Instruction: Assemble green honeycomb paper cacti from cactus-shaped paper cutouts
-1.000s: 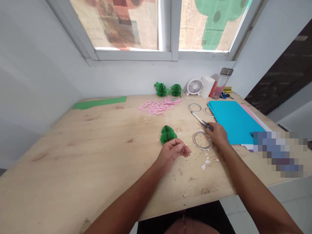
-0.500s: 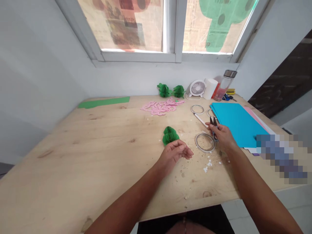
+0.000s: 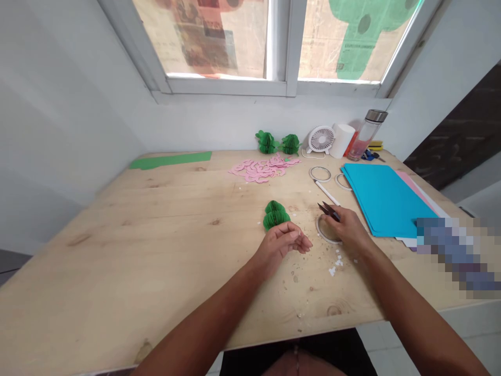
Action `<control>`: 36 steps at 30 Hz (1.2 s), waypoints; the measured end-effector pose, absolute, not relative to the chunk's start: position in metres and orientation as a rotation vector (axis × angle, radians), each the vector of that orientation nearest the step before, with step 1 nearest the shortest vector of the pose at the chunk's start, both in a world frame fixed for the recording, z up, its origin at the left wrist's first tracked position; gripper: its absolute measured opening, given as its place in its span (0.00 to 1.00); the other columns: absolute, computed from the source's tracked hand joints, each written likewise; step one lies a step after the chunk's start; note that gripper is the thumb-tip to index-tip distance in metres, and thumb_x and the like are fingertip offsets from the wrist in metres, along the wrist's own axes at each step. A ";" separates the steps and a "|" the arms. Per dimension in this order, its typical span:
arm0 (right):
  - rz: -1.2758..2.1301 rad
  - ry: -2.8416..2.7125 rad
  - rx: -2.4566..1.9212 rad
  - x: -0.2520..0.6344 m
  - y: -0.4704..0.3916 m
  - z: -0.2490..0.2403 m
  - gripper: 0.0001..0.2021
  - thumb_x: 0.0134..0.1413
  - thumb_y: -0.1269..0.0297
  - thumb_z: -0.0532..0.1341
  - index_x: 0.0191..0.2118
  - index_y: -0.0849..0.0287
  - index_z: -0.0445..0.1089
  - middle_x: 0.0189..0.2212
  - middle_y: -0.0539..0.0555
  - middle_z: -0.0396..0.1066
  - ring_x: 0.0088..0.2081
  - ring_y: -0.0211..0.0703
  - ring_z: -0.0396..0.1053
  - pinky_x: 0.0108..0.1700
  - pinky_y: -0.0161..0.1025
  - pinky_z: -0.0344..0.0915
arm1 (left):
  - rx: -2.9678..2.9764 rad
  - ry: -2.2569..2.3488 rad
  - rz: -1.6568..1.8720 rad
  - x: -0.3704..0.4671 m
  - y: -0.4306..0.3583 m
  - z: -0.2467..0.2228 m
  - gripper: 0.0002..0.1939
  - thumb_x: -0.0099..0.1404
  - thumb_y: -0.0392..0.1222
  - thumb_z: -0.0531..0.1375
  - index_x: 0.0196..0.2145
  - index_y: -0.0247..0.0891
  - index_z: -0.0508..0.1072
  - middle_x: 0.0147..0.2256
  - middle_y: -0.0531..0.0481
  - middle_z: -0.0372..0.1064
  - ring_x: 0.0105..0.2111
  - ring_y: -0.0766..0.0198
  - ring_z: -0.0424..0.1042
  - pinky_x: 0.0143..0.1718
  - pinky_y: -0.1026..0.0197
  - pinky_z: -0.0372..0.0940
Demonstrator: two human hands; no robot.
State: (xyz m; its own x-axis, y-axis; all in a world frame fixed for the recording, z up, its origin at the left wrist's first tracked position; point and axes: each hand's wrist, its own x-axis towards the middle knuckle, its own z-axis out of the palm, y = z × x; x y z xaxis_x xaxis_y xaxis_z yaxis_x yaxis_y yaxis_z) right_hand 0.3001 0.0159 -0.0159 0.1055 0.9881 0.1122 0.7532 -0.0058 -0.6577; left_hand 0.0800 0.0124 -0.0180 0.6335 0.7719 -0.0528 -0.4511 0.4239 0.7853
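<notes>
My right hand [image 3: 348, 225] is closed around a pair of scissors [image 3: 327, 210], over the near tape roll [image 3: 321, 233]. The blades point left and slightly away from me, a little apart. Resting on the table, my left hand [image 3: 282, 248] has its fingers curled in and its thumb near the index fingertip. A tiny white speck shows at those fingertips, too small to name. Just behind this hand lies a folded green paper shape [image 3: 275, 213] with fanned layers, its near edge partly hidden by the hand. Small white scraps [image 3: 335, 265] lie between my forearms.
Pink paper cutouts [image 3: 260, 169] lie farther back, with two green paper figures [image 3: 267, 142] behind. A white pen [image 3: 326, 192], another tape roll [image 3: 320, 174], a small fan [image 3: 321, 139] and a bottle [image 3: 367, 137] stand or lie right. Blue sheets [image 3: 385, 201] cover the right side.
My right hand has moved left and down with the scissors, and the blades have swung from pointing up to pointing left. My left hand stays almost in place. The view has shifted slightly.
</notes>
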 end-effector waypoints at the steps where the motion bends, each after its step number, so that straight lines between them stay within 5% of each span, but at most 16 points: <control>1: 0.427 -1.741 -1.839 0.299 0.015 -0.016 0.14 0.52 0.61 0.57 0.43 0.59 0.73 0.34 0.55 0.74 0.36 0.47 0.70 0.35 0.38 0.61 | 0.821 0.445 0.798 0.080 0.012 -0.018 0.12 0.54 0.45 0.65 0.30 0.34 0.68 0.29 0.43 0.74 0.28 0.61 0.71 0.35 0.58 0.63; 9: -0.161 -2.125 -2.050 0.282 0.006 -0.011 0.13 0.55 0.66 0.54 0.44 0.58 0.72 0.35 0.57 0.74 0.38 0.47 0.70 0.34 0.37 0.57 | 0.842 0.434 0.799 0.080 0.013 -0.020 0.12 0.54 0.45 0.65 0.30 0.34 0.69 0.29 0.43 0.74 0.28 0.62 0.72 0.35 0.58 0.63; 29: 0.146 -2.084 -2.081 0.291 0.007 -0.010 0.19 0.51 0.58 0.59 0.50 0.54 0.68 0.33 0.53 0.76 0.31 0.45 0.71 0.26 0.35 0.52 | 0.841 0.428 0.819 0.078 0.015 -0.020 0.12 0.54 0.44 0.65 0.30 0.33 0.69 0.29 0.43 0.75 0.28 0.61 0.72 0.35 0.58 0.64; 36: 0.078 -2.007 -2.075 0.295 0.006 -0.003 0.18 0.52 0.55 0.58 0.48 0.54 0.70 0.33 0.52 0.76 0.35 0.48 0.72 0.29 0.37 0.57 | 0.833 0.415 0.962 0.072 0.020 -0.011 0.09 0.56 0.43 0.62 0.28 0.34 0.70 0.28 0.44 0.74 0.27 0.61 0.72 0.33 0.58 0.64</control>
State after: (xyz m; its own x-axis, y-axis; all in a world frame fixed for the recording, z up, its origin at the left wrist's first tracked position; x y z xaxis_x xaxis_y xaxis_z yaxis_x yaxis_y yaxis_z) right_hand 0.2949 0.0056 -0.0030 0.0483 0.9895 0.1363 0.9760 -0.0177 -0.2172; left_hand 0.0717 0.0196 -0.0109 0.5280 0.8482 0.0428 -0.5508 0.3037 0.7775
